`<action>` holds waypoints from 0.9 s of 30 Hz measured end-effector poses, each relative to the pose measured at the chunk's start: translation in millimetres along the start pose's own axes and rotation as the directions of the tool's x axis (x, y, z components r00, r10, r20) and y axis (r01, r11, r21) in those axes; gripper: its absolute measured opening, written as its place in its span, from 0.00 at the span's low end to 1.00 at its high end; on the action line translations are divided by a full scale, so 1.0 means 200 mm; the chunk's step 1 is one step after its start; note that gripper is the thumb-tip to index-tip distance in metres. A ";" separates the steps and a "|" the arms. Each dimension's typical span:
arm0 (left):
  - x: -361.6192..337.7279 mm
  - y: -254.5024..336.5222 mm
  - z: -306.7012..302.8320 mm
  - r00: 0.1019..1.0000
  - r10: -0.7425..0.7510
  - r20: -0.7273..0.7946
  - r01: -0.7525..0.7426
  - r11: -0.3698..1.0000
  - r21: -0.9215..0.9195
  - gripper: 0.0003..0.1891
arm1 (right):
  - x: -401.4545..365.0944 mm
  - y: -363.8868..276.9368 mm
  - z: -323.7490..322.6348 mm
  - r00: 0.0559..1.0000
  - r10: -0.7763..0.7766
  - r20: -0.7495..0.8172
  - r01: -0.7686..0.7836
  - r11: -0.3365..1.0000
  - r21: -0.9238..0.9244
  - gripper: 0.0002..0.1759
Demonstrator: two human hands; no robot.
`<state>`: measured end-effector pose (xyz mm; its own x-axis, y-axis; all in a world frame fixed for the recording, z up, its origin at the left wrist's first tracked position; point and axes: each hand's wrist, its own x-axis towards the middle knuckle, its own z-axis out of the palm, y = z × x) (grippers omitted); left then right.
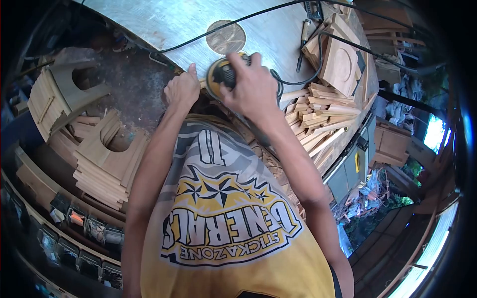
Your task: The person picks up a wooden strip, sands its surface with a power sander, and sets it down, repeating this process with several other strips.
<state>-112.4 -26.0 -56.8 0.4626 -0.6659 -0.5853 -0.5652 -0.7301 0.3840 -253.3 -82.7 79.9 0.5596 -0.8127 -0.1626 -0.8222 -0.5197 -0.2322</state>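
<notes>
My right hand (252,92) is wrapped over the top of a yellow and black power sander (215,78) at the near edge of the workbench (169,22). My left hand (182,90) is closed, thumb raised, around the end of a thin wooden strip (202,83). That strip runs toward the sander, which overlaps its other end in this view. Just beyond the sander, a round wood-grained patch (226,37) shows on the bench top. A black cord (303,81) loops beside my right hand.
Many cut wooden strips (320,114) are piled to the right, beside a wooden panel (340,67) and a wooden-handled tool (305,31). Stacked boards with rounded cutouts (107,159) stand at left. Another cable (198,37) crosses the bench. Small bins (89,260) line the lower left.
</notes>
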 end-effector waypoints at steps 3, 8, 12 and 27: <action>0.00 0.00 -0.03 0.999 -0.012 -0.032 0.012 1.000 0.001 0.41 | 0.00 -0.08 0.03 0.997 -0.077 0.023 0.076 0.996 0.050 0.32; 0.01 0.01 -0.02 0.999 -0.009 -0.048 0.010 1.000 0.016 0.39 | 0.02 0.06 -0.02 0.999 -0.032 0.012 0.032 0.998 0.047 0.31; 0.00 0.02 -0.01 0.998 -0.011 -0.055 0.011 1.000 0.005 0.39 | 0.04 0.17 -0.04 0.998 0.053 0.015 -0.053 0.999 -0.009 0.33; -0.02 0.02 -0.02 0.998 0.035 -0.061 -0.030 0.995 0.094 0.37 | 0.18 0.31 -0.09 0.987 0.153 -0.056 -0.153 0.988 -0.013 0.36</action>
<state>-114.6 -26.1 -50.2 0.4832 -0.6994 -0.5266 -0.6400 -0.6926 0.3327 -285.9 -148.7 76.2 0.4209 -0.8959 -0.1423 -0.8996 -0.3921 -0.1924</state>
